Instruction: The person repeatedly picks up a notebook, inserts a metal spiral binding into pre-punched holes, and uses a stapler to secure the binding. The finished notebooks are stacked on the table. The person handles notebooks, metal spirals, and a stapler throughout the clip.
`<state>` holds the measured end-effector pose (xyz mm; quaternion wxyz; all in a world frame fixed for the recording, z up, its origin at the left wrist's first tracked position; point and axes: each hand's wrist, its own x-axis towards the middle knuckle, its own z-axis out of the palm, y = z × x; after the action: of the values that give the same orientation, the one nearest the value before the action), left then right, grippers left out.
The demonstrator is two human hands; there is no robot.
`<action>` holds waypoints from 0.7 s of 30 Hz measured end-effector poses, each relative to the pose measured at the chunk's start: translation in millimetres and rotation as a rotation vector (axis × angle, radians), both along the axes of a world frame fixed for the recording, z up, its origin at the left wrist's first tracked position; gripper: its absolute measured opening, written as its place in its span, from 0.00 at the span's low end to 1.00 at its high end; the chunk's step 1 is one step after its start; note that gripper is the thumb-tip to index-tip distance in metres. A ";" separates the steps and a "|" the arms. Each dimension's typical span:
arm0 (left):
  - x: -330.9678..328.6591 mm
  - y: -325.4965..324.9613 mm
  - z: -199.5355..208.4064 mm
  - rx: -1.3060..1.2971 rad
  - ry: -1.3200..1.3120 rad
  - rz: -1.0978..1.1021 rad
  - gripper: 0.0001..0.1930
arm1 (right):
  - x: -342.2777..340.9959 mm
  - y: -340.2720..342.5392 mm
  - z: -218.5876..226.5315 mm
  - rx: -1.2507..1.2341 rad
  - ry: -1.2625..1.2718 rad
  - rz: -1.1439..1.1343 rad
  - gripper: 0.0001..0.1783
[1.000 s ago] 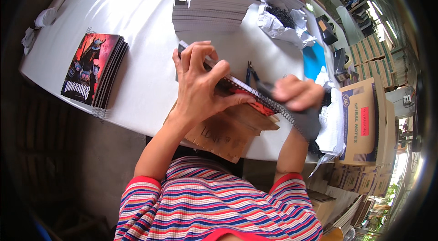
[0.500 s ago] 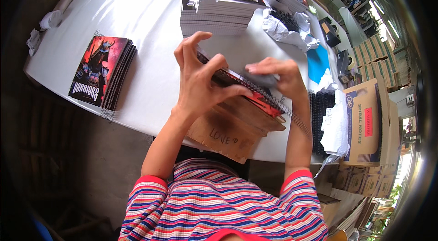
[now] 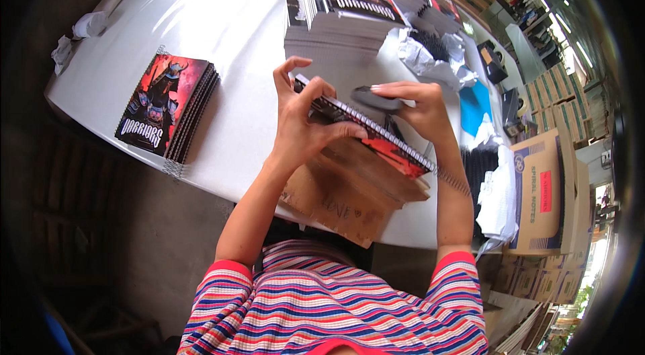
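Note:
My left hand (image 3: pixel 299 120) is closed around a spiral notebook (image 3: pixel 396 155) with a red and black cover, tilted with its punched edge facing up. Along that edge runs a wire coil, and its loose tail (image 3: pixel 453 181) sticks out past the notebook's right end, by my right forearm. A dark grey, smooth, rounded object (image 3: pixel 375 99) is gripped in my right hand (image 3: pixel 428 111), just above the coil edge; its exact kind does not show. Under the notebook stands a brown cardboard piece (image 3: pixel 346 197) with handwriting on it.
Several coil-bound notebooks (image 3: pixel 161 109) lie stacked on the white table (image 3: pixel 242 93) at left. A tall stack of unbound books (image 3: pixel 336 35) stands behind my hands. At right are crumpled white paper (image 3: pixel 496 200), black coils (image 3: pixel 476 167), a blue sheet (image 3: pixel 474 107) and a cardboard box (image 3: pixel 537 200).
The whole view has shifted, so the table's things sit slightly farther right. The grey object, blurred before, now shows sharply near the notebook's upper left part.

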<state>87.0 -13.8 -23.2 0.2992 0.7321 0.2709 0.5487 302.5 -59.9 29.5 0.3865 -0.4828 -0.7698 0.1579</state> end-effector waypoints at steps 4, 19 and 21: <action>-3.4 4.9 -2.2 -0.107 -0.038 -0.010 0.32 | -23.6 0.6 18.0 -0.021 0.024 0.298 0.23; 2.0 16.9 -10.7 -0.259 -0.064 -0.101 0.53 | -32.2 29.9 13.2 -0.136 -0.087 0.053 0.20; 2.5 18.5 -5.5 -0.232 -0.065 -0.104 0.54 | -33.4 22.1 15.1 -0.073 0.133 0.122 0.18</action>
<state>89.6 4.7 -28.6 0.4186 0.6875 0.2845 0.5206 269.1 -37.8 44.6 0.4085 -0.4374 -0.7640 0.2409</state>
